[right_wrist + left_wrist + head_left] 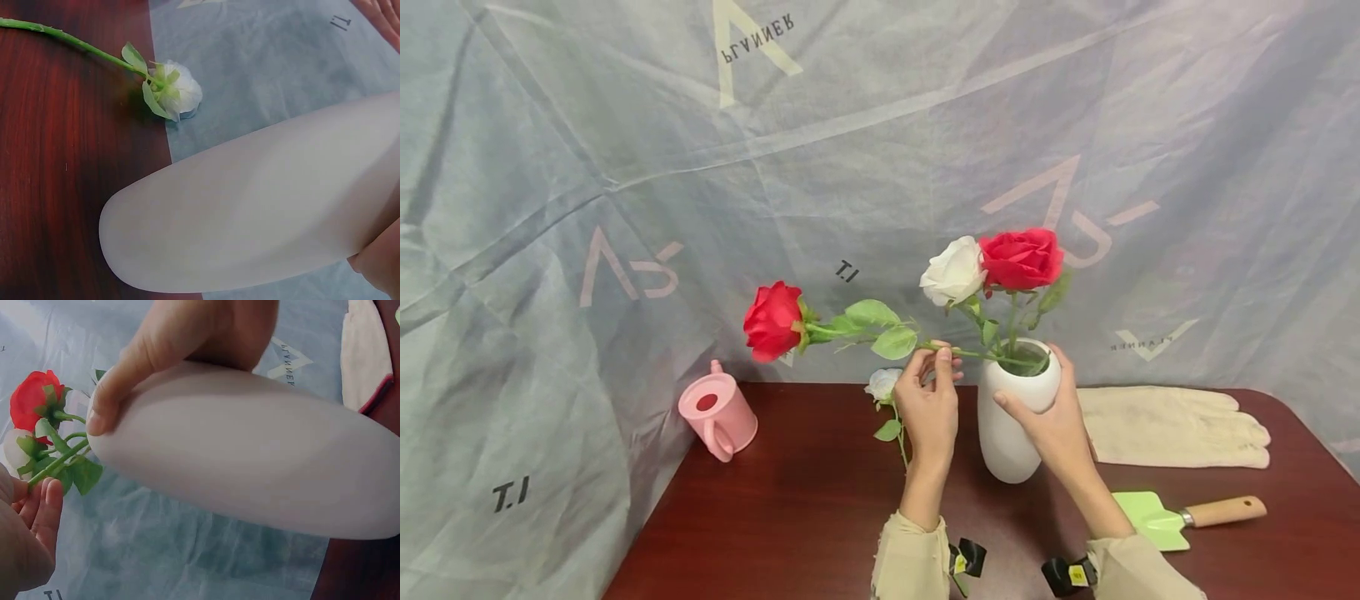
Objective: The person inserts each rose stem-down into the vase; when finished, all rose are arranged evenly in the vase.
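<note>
In the head view my left hand (931, 400) pinches the green stem of a red rose (773, 322) between thumb and fingers. That rose lies nearly level, its bloom to the left and its stem end at the vase mouth. My right hand (1051, 417) grips the white vase (1017, 442) near its rim, thumb in front. A white rose (953, 272) and another red rose (1021, 258) stand in the vase. The left wrist view shows the pinched stem (65, 459) at the mouth. The vase's inside is mostly hidden.
Another white rose (178, 90) lies on the dark wooden table (805, 500), partly behind my left hand. A pink watering can (721, 417) stands at the left. To the right are a cream glove (1172, 425) and a green trowel (1157, 521). Grey sheeting hangs behind.
</note>
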Demonstrator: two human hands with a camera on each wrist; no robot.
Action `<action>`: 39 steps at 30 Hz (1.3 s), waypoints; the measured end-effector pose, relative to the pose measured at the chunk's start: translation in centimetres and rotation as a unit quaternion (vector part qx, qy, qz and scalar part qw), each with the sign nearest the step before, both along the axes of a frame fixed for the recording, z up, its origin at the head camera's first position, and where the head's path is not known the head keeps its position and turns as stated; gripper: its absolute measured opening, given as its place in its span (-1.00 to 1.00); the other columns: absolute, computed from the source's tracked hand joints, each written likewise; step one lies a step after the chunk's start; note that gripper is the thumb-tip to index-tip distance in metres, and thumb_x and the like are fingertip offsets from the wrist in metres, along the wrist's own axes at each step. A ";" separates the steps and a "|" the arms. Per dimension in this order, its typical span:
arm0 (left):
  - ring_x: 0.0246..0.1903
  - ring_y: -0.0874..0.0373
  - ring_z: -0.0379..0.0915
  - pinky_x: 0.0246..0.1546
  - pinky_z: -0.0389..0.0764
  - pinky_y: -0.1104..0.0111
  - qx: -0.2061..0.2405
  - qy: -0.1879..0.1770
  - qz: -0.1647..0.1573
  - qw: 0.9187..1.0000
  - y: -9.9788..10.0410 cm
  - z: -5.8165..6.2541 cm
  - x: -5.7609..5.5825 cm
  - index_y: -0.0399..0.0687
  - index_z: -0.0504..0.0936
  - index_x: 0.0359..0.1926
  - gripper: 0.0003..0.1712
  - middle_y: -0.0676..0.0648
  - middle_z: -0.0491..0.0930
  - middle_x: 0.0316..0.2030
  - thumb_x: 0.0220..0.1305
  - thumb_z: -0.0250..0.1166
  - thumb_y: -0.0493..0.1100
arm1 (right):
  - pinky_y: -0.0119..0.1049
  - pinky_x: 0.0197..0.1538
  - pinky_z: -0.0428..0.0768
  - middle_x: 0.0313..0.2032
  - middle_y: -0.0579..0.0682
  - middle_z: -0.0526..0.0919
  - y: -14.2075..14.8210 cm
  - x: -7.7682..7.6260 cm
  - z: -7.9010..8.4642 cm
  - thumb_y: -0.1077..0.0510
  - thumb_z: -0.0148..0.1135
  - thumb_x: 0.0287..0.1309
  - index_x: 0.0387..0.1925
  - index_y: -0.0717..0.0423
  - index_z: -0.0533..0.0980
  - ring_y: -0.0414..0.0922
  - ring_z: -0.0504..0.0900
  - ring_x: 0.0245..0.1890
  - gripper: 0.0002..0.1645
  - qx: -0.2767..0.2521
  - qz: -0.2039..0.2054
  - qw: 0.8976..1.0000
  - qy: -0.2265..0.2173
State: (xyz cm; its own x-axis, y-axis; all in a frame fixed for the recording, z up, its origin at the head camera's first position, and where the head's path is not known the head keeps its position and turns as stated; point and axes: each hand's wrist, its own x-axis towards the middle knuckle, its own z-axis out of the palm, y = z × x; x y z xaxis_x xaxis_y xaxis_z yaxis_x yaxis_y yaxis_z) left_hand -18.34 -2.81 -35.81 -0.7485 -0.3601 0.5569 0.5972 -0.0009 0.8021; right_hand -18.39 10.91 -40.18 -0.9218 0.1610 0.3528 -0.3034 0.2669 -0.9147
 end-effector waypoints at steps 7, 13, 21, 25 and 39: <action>-0.42 -0.07 0.59 -0.50 0.64 0.23 -0.021 -0.007 0.009 1.000 0.3 0.4 0.1 -0.44 0.57 -0.35 -0.87 -0.28 0.60 -0.46 0.26 0.16 -0.38 | -0.45 -0.12 0.39 0.19 0.13 0.28 -0.1 -0.1 -0.1 0.23 0.39 -0.03 0.38 0.16 -0.05 -0.22 0.34 -0.02 0.05 -0.006 -0.004 1.000 0.007; -0.54 -0.01 0.59 -0.54 0.63 0.30 -0.024 -0.033 0.005 0.999 0.8 -0.6 -0.2 -0.32 0.62 -0.31 -0.84 -0.22 0.61 -0.40 0.30 0.17 -0.28 | -0.43 -0.13 0.39 0.20 0.14 0.27 0.1 -0.7 -0.8 0.22 0.40 -0.03 0.39 0.11 -0.06 -0.21 0.33 -0.01 0.07 -0.006 0.000 1.000 0.009; -0.68 0.10 0.49 -0.65 0.52 0.44 -0.069 -0.001 0.034 0.997 1.4 -2.3 -1.5 -0.14 0.66 -0.32 -0.78 -0.11 0.58 -0.47 0.31 0.18 -0.10 | -0.41 -0.14 0.41 0.23 0.02 0.22 0.9 -2.3 -3.2 0.16 0.43 -0.05 0.42 -0.03 -0.11 -0.20 0.32 0.03 0.15 0.003 -0.002 1.000 0.006; -0.63 0.27 0.24 -0.68 0.33 0.53 -0.107 0.011 0.076 0.991 1.4 -2.0 -1.7 -0.13 0.67 -0.38 -0.78 0.03 0.34 -0.63 0.29 0.21 -0.11 | -0.39 -0.15 0.41 0.22 0.02 0.24 0.9 -2.3 -3.1 0.16 0.44 -0.07 0.41 -0.07 -0.09 -0.20 0.32 0.02 0.15 0.006 -0.007 1.000 0.015; -0.35 0.18 0.40 -0.39 0.44 0.47 -0.144 -0.069 0.060 0.985 2.7 -3.3 -1.3 0.01 0.67 -0.22 -0.76 0.13 0.48 -0.21 0.09 0.38 -0.03 | -0.48 -0.24 0.47 0.17 0.05 0.25 0.8 -2.0 -3.2 0.16 0.38 0.01 0.41 -0.05 -0.09 -0.17 0.37 -0.07 0.07 0.007 0.002 1.000 0.014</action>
